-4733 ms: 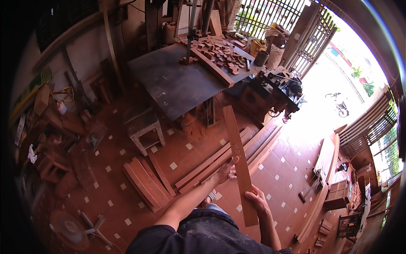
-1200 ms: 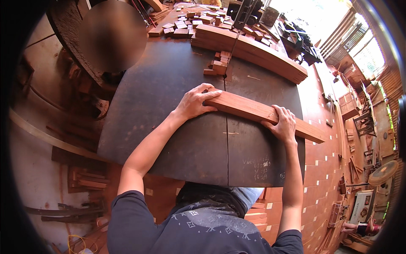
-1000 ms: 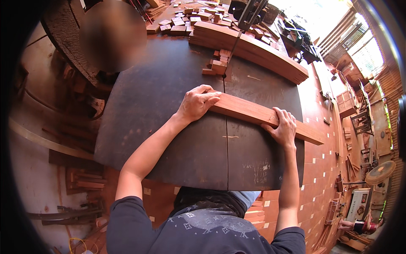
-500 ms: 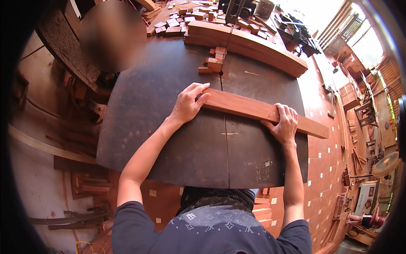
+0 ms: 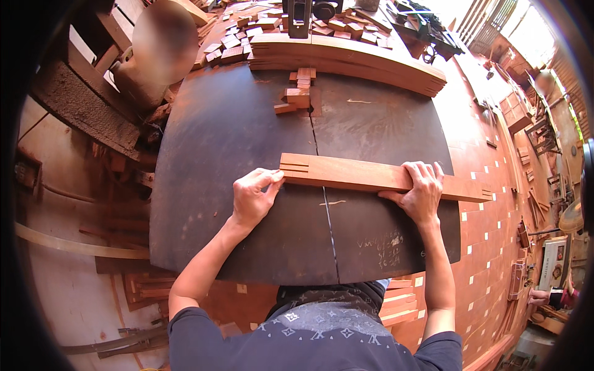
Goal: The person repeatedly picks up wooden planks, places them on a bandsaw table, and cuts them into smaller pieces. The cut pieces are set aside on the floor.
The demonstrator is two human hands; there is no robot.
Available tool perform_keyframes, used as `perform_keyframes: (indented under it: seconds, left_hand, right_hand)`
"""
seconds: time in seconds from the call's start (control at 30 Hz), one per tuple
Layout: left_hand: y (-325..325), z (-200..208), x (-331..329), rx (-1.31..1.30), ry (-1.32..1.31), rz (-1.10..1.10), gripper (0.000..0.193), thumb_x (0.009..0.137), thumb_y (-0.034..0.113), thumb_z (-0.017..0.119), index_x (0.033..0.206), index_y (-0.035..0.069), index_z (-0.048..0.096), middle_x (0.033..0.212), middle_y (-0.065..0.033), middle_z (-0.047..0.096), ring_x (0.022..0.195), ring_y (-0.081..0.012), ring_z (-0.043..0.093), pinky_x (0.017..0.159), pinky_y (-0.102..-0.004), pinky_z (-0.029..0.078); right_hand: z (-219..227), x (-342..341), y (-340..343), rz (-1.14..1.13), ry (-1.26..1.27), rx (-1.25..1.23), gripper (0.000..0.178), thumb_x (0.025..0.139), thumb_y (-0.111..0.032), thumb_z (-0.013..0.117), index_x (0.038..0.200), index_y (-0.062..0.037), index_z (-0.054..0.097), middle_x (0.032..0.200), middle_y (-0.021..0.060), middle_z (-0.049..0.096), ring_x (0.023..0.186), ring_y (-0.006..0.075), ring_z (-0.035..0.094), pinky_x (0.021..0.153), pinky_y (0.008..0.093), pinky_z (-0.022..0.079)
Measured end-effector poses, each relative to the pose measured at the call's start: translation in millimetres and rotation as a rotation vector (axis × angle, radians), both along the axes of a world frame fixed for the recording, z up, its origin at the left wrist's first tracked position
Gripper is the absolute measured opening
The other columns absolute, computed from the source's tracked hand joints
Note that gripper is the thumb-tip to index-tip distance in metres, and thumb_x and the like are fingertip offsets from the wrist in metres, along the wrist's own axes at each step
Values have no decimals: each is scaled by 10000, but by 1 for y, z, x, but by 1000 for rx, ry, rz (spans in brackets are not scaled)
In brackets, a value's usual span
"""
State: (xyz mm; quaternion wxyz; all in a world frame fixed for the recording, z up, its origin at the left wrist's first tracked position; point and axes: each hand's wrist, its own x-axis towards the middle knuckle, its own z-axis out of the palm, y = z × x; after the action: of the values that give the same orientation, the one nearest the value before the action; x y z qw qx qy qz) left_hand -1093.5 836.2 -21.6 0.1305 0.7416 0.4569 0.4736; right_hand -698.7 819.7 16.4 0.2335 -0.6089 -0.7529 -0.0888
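Note:
A reddish-brown wooden bar (image 5: 356,174) lies crosswise over the dark metal table (image 5: 204,148). Two narrow slots show in its left end, and more cuts mark the right end, which overhangs the table's right edge. My left hand (image 5: 252,198) pinches the corner of the left end between thumb and fingers. My right hand (image 5: 422,190) is closed over the bar right of its middle, fingers on the far side and thumb at the near face. A thin slit (image 5: 328,226) runs through the table beneath the bar.
Several stacked bars (image 5: 346,59) with slotted ends lie across the far table. Small offcuts (image 5: 298,96) sit by the slit, with many blocks (image 5: 232,42) behind. A metal machine part (image 5: 299,18) stands at the far middle. Another person (image 5: 550,297) is partly visible at right.
The bar has come nearer to me and turned over, so its slotted ends now show. My left hand has shifted down and left with it; my right hand still grips it.

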Motion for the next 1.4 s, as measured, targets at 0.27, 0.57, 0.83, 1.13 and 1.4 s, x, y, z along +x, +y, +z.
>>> perform_keyframes:
  seconds: [0.27, 0.57, 0.83, 1.13, 1.4]
  left_hand:
    - [71, -10, 19, -102, -88, 78, 88, 910, 19, 859, 956, -14, 791, 844, -121, 779, 724, -171, 726, 657, -309, 560]
    - [125, -13, 26, -189, -245, 96, 103, 951, 13, 834, 935, -52, 756, 879, -101, 811, 792, -102, 772, 684, -275, 579]
    - [129, -12, 27, -157, -229, 116, 94, 963, 15, 819, 950, -54, 758, 905, -85, 810, 799, -89, 756, 697, -262, 583]
    - [135, -20, 27, -140, -287, 93, 100, 958, 4, 824, 920, -50, 749, 906, -80, 813, 809, -57, 723, 690, -252, 578]
    - [135, -20, 28, -151, -284, 106, 102, 962, 13, 825, 916, -40, 751, 913, -80, 814, 796, -62, 727, 693, -257, 583]
  right_hand:
    - [-4, 22, 101, 59, -30, 32, 795, 546, -637, 994, 1033, -69, 727, 1015, 97, 748, 1032, 317, 711, 1034, 459, 497]
    - [-8, 23, 173, 23, -54, 7, 886, 516, -770, 955, 1032, -73, 777, 1049, 93, 777, 1047, 286, 723, 992, 435, 511]
    - [-6, 18, 186, 17, -59, 22, 859, 497, -761, 962, 980, -75, 779, 1021, 81, 773, 1009, 276, 726, 964, 414, 520]
    - [-5, 16, 190, 9, -70, 20, 845, 511, -756, 960, 971, -73, 767, 1010, 84, 769, 997, 284, 726, 956, 413, 524]
    - [-4, 16, 190, 5, -74, 15, 855, 521, -757, 958, 989, -68, 767, 1028, 104, 771, 995, 303, 729, 966, 420, 526]
